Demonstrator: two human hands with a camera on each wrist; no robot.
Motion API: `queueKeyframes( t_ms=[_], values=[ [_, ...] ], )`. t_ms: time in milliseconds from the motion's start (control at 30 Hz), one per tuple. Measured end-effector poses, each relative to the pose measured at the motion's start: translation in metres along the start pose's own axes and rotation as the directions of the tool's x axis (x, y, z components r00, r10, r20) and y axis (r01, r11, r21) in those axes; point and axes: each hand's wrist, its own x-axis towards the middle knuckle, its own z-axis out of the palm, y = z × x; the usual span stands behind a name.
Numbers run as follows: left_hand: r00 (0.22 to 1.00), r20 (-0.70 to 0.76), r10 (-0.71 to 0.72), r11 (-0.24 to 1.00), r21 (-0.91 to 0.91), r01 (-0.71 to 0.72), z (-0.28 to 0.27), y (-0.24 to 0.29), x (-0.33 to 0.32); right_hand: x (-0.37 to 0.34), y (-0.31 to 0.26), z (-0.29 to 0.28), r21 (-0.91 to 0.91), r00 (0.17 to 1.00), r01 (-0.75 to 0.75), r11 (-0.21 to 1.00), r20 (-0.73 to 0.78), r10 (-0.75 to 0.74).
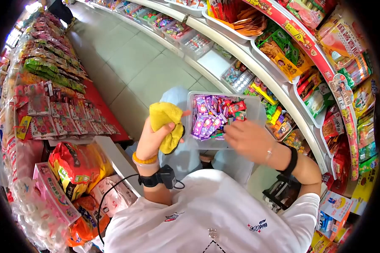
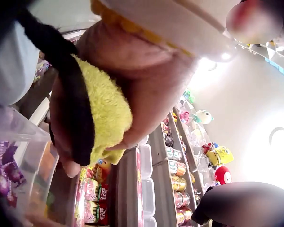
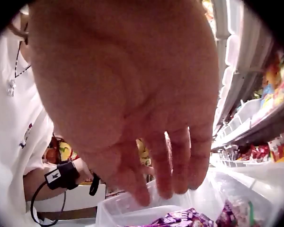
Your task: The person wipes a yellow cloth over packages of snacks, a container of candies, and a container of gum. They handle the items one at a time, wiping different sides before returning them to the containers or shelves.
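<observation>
My left hand (image 1: 147,140) grips a folded yellow cloth (image 1: 165,118), thumb across its front, just left of a clear plastic bin (image 1: 254,103). In the left wrist view the fuzzy cloth (image 2: 106,106) has a dark edge band and bunches between thumb and fingers. Purple-wrapped sweets (image 1: 207,122) fill the bin's left part, with some red and green packets (image 1: 237,107) beside them. Over the bin's near right side is my right hand (image 1: 251,141). Its fingers (image 3: 162,177) point down at the sweets, slightly bent and a little apart, holding nothing in the right wrist view.
Curved shelves (image 1: 240,52) with snack trays run along the right. A rack of hanging packets (image 1: 50,114) stands at left, with large snack bags (image 1: 78,168) below it. Tiled floor (image 1: 135,63) lies between. A black cable (image 1: 103,202) runs from my left wrist.
</observation>
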Motion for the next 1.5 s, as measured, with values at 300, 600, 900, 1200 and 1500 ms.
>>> queueKeyframes(
  t_ms=[300,600,900,1200,1500],
  values=[
    [0.999,0.009,-0.037,0.999,0.01,0.037,0.004,-0.003,-0.002,0.061,0.023,0.037,-0.09,0.944,0.072,0.993,-0.314,-0.097],
    [0.992,0.015,0.127,0.992,0.006,-0.127,0.031,-0.006,-0.006,-0.003,0.003,-0.004,0.493,0.882,-0.123,0.861,-0.343,0.323],
    [0.858,0.512,0.034,0.952,0.246,-0.185,0.124,-0.055,-0.021,-0.044,-0.053,0.075,0.713,0.499,0.016,0.701,-0.613,0.613],
    [0.977,0.174,0.123,0.514,0.831,-0.213,0.084,-0.037,0.001,-0.096,-0.01,0.122,-0.303,0.202,0.927,-0.221,-0.092,0.975],
    [0.943,0.247,0.221,0.102,0.956,-0.274,0.129,-0.11,0.036,-0.044,0.015,0.188,-0.662,0.39,0.653,-0.367,-0.121,0.913]
  ],
)
